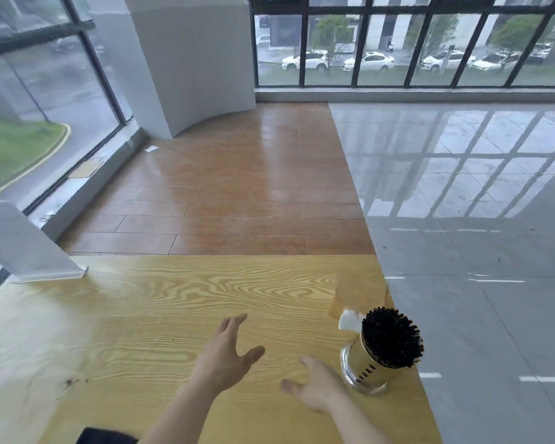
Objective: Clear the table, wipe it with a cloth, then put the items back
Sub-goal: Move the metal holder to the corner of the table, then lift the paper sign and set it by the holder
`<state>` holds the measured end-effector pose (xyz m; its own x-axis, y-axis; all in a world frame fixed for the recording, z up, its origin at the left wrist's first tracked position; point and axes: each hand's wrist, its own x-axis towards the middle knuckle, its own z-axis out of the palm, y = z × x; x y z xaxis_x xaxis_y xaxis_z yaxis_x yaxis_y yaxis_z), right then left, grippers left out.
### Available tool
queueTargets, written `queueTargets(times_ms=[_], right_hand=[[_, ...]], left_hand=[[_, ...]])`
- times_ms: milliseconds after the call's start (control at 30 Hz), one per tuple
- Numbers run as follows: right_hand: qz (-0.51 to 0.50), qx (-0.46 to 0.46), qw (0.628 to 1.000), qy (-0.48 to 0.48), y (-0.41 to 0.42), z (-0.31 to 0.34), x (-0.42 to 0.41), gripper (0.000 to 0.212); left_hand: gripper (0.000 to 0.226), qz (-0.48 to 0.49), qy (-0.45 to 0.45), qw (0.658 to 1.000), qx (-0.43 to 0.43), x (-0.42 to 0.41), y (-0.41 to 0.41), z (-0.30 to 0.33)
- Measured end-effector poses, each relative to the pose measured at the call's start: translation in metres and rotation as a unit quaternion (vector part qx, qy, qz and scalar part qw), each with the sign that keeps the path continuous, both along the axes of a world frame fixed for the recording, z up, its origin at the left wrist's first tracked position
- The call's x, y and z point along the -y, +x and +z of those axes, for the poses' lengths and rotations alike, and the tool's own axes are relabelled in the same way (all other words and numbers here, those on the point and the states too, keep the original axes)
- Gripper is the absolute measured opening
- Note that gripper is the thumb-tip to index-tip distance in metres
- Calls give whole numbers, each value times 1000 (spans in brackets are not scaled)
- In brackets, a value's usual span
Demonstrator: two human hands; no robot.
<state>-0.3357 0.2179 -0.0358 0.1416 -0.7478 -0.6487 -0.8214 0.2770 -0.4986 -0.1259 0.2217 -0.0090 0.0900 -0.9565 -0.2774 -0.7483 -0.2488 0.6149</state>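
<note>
A yellow wood-grain table (161, 315) fills the lower half of the view. Near its right edge stands a shiny metal holder (364, 363) packed with black chopsticks (390, 338). Behind it sits a wooden tissue box (356, 293) with white tissue (348, 320) sticking out. My left hand (225, 354) hovers over the table's middle, fingers spread, holding nothing. My right hand (318, 386) is just left of the chopstick holder, open, close to its base but apart from it. No cloth is in view.
A white sign stand (23, 248) sits on the table's far left corner. A dark object (106, 436) shows at the near edge. Beyond the table lie a brown wood floor (237, 187) and grey tiles (478, 219), with windows behind.
</note>
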Motion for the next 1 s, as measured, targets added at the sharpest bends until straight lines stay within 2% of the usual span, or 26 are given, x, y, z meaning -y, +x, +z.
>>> queueTargets(times_ms=[200,267,467,700,867,1000], right_hand=[[106,-25,988,-107,170,37,35,93],[121,-28,985,-117,195,46,43,93],[140,20,982,-126,383,63,74,93],[116,82,981,-129,538,70,123,92],[69,148,977,-134,618,65,160,91],[1,215,969,-123,658,57,179,97]], left_hand=[[82,52,-41,996,55,-11,174,18],[82,62,-49,994,72,-10,205,25],[86,159,-61,983,63,-19,404,39],[89,263,-83,961,-15,12,563,39],[89,328,-115,934,-84,60,633,39],[100,364,-133,906,-169,101,670,40]])
